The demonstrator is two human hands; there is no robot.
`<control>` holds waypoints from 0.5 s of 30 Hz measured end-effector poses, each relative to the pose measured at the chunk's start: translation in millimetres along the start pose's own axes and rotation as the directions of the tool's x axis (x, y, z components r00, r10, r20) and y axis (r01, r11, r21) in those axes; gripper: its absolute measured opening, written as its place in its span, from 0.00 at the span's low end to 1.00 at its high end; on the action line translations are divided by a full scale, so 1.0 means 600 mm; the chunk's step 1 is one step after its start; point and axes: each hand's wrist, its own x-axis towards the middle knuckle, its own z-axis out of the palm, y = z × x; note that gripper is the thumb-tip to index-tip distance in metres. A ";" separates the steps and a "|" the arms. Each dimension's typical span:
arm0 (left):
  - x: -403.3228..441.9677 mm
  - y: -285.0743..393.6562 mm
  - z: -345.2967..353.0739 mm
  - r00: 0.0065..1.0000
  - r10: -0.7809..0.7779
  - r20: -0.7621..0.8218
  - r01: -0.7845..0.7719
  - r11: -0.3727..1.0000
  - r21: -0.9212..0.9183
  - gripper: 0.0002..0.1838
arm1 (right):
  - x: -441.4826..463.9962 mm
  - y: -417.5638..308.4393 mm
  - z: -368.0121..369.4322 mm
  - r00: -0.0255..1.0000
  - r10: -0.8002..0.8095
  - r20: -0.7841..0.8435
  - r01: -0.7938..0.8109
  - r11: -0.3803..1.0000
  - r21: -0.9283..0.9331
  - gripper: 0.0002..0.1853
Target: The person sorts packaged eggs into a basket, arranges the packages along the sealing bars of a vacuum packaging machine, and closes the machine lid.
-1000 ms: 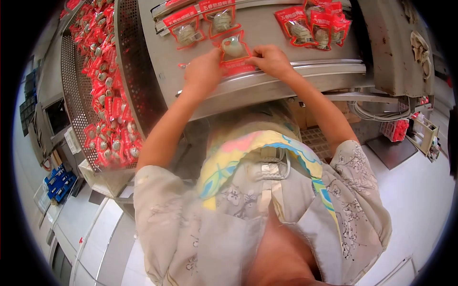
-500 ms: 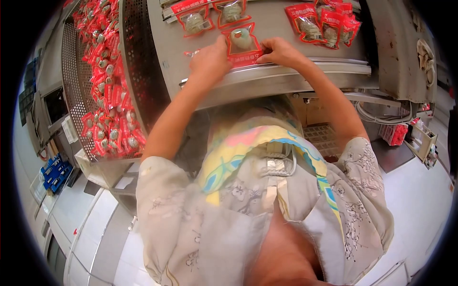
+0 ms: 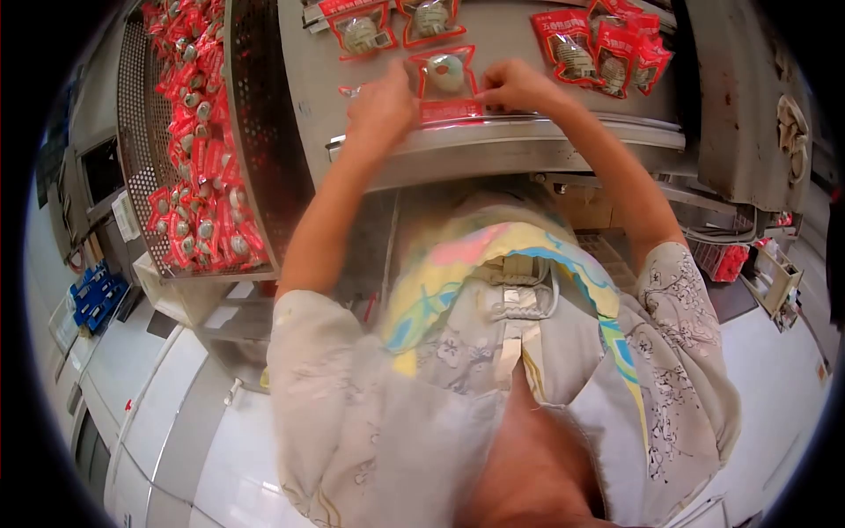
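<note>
A clear and red plastic packet [image 3: 446, 74] with a pale greenish egg inside lies on the metal worktop, its red lower end against the metal bar [image 3: 563, 128] at the front edge. My left hand [image 3: 384, 104] is at the packet's left side, closed at its edge; motion blurs it and its fingertips are partly hidden. At the lower right corner, my right hand [image 3: 518, 87] pinches the packet with bent fingers. A scrap of another wrapper [image 3: 349, 91] shows beside my left hand.
Two egg packets [image 3: 359, 33] lie behind my left hand. Several more packets [image 3: 607, 51] are heaped at the right of the worktop. On the left stands a perforated metal bin [image 3: 134, 114] full of red packets. A cloth [image 3: 791, 128] hangs on the right.
Both hands stay at the same packet, with small shifts of the fingers. The whole view has moved slightly as my head and body shift.
</note>
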 end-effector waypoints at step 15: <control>-0.104 0.058 -0.007 0.879 0.456 -0.136 -0.464 0.886 -0.025 0.07 | -0.021 0.009 -0.171 0.647 -0.379 -0.661 -0.232 0.728 -0.645 0.12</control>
